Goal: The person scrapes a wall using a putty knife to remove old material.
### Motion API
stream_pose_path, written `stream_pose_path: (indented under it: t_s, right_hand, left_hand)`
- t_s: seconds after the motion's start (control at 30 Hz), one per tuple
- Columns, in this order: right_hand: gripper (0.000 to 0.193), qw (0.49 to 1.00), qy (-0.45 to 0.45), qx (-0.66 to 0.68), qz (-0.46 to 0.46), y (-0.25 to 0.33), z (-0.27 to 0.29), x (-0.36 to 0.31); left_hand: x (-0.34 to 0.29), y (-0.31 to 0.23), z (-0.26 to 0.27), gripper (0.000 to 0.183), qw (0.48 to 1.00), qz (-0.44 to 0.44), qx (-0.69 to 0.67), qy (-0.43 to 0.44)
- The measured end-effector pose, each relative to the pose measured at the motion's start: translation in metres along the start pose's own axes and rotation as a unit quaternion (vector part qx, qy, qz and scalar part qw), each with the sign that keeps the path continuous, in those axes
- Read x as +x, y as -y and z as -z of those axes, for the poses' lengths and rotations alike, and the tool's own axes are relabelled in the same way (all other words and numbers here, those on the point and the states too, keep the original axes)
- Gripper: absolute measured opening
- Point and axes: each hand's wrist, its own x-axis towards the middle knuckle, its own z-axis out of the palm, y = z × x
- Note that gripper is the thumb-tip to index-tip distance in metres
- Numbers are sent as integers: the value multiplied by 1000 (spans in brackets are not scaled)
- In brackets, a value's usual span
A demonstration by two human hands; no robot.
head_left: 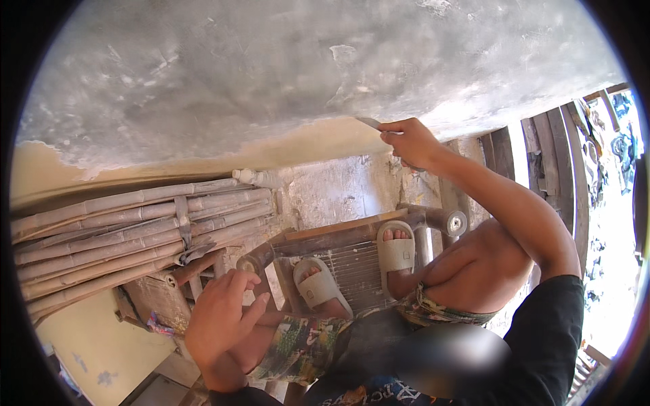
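My right hand is closed round the handle of a scraper, whose flat metal blade touches the wall. The blade lies at the border between a patchy grey, whitish-flecked layer and a smooth beige strip below it. Most of the handle is hidden by my fingers. My left hand hangs over my left knee with nothing in it, thumb and fingers loosely apart. Beneath me, my feet in light sandals rest on a slatted wooden seat.
A tied bundle of bamboo poles lies along the wall at left, close to my left hand. A round wooden rail end juts out by my right foot. Upright planks stand at right, beside a bright opening.
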Motion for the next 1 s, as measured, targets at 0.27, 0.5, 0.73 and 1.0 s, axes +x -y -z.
stream_pose_path:
  t_s: [0.27, 0.5, 0.73, 1.0]
  right_hand:
    - [40, 1000, -3, -7, 6, -3, -3, 7]
    - [39, 999, -23, -6, -26, 2, -3, -4]
    - [40, 1000, -16, 0, -4, 3, -6, 2]
    - [41, 1000, -9, 6, -5, 2, -10, 4]
  left_hand:
    - [-7, 1, 5, 28, 1000, 3, 0, -7]
    - [-7, 6, 3, 28, 1000, 9, -5, 11]
    - [-1, 9, 8, 28, 999, -11, -35, 10]
    - [0, -4, 5, 28, 999, -24, -10, 42]
